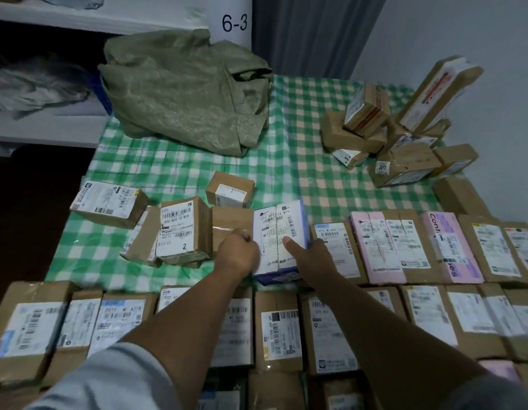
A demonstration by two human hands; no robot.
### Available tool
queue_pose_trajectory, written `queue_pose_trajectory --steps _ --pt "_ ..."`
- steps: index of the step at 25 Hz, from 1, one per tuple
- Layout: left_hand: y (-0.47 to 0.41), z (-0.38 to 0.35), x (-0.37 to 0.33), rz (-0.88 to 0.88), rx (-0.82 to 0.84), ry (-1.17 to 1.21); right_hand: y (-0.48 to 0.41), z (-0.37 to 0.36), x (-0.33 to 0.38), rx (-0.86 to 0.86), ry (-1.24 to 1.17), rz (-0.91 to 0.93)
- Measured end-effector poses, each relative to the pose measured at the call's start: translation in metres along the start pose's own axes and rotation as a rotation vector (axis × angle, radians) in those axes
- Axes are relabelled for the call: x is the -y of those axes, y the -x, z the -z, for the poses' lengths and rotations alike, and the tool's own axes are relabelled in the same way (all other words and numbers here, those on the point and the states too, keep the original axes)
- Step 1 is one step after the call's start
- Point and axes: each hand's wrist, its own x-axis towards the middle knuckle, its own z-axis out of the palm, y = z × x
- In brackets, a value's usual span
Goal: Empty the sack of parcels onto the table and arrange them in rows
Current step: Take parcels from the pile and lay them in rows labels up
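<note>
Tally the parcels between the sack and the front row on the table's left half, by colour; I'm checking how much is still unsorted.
Brown parcels, lying loose: 5
White-and-blue parcel, held by the left hand and right hand: 1
Total: 6

It is a parcel-sorting storeroom: white shelving upright numbered "6-3" [234, 23], barcode-labelled brown cardboard parcels [276, 335] in rows, crumpled olive woven sack [179, 93].
</note>
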Motion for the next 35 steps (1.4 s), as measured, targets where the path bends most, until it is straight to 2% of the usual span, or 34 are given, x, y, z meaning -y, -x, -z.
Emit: queue_pose_trajectory --steps 4,8,11,14,16,20,22,24,25,27,29,31,32,35 --pt "0.011 -0.007 0.005 0.049 0.009 0.132 0.006 0.0 -0.003 -0.011 0.23 -0.035" --pt "0.016 -0.012 0.005 0.048 0.112 0.106 0.014 0.005 0.006 -0.114 0.486 -0.017" --pt "0.019 -0.012 0.001 0.01 0.18 0.047 0.018 0.004 0.011 -0.126 0.551 0.02" --pt "0.024 -0.004 -0.001 -0.013 0.167 0.003 0.014 -0.001 0.013 -0.086 0.557 0.088" --pt "0.028 0.009 0.001 -0.052 0.065 0.005 0.013 -0.012 0.022 -0.056 0.516 0.157" --pt "0.036 0.049 -0.002 -0.268 -0.229 0.048 0.023 -0.052 0.046 0.015 0.361 0.219" --pt "0.036 0.071 -0.007 -0.305 -0.383 0.107 0.024 -0.073 0.054 0.076 0.346 0.229" --pt "0.028 0.087 -0.002 -0.243 -0.547 0.045 0.023 -0.087 0.058 0.106 0.326 0.206" --pt "0.022 0.093 0.004 -0.149 -0.572 -0.055 0.021 -0.092 0.059 0.102 0.331 0.191" --pt "0.012 0.1 0.02 0.058 -0.454 -0.185 0.016 -0.1 0.061 0.075 0.376 0.167" --pt "0.005 0.103 0.034 0.162 -0.299 -0.124 0.011 -0.107 0.062 0.035 0.422 0.149" --pt "-0.001 0.101 0.043 0.175 -0.229 -0.04 0.006 -0.114 0.063 0.017 0.447 0.122" --pt "-0.001 0.102 0.045 0.162 -0.248 -0.004 0.003 -0.118 0.063 0.014 0.463 0.099" --pt "-0.005 0.119 0.049 0.131 -0.432 0.075 -0.005 -0.131 0.063 -0.013 0.555 0.033"
